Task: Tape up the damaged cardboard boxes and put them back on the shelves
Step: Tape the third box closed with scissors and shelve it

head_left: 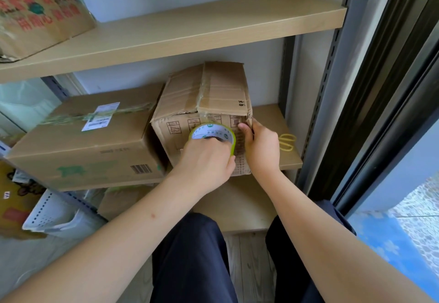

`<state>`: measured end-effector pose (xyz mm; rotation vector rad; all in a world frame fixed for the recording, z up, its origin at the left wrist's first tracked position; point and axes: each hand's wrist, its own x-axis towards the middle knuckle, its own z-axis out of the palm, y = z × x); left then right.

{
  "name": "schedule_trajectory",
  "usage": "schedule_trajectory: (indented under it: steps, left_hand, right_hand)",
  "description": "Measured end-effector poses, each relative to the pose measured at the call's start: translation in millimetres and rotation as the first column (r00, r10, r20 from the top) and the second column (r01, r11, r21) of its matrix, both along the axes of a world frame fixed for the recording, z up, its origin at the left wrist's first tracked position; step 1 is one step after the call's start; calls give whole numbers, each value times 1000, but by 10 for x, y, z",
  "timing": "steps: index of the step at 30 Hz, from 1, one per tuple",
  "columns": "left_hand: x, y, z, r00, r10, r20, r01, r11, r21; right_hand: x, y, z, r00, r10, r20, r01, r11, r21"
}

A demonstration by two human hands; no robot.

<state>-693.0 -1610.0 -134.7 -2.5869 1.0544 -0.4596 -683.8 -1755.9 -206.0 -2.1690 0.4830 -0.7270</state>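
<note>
Tape roll [212,134]: letters "UY" on green rim, smaller print on white core unreadable. Top-shelf box [40,10]: red characters, upside down and blurred. Left box [78,141]: white shipping label [101,116], barcode [141,169], illegible. Middle box [204,103]: handling pictograms, unreadable handwritten marks.

A worn brown cardboard box [204,103] is set on the middle wooden shelf [282,153], with a wide flat cardboard box [83,141] touching its left side and yellow-handled scissors [288,142] lying to its right. A green-rimmed tape roll [212,134] is held against its front.
</note>
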Motion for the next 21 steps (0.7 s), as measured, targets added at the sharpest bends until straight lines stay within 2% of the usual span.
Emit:
schedule_trajectory:
  steps: [9,15,18,21]
  left_hand:
    - [44,86,56,959,274,68,-269,960,-72]
    - [95,-11,-37,953,300,28,-297,951,-88]
    - [97,12,-82,952,301,53,-295,950,-106]
    - [110,145,-83,988,155,0,-155,988,-21]
  right_hand:
    - [-21,28,-19,998,-62,0,62,997,39]
    - [-7,22,-23,996,-88,-31,89,996,20]
    - [4,53,-11,996,-86,-33,86,996,16]
    - [-25,16,-30,997,-72,-19,73,997,32]
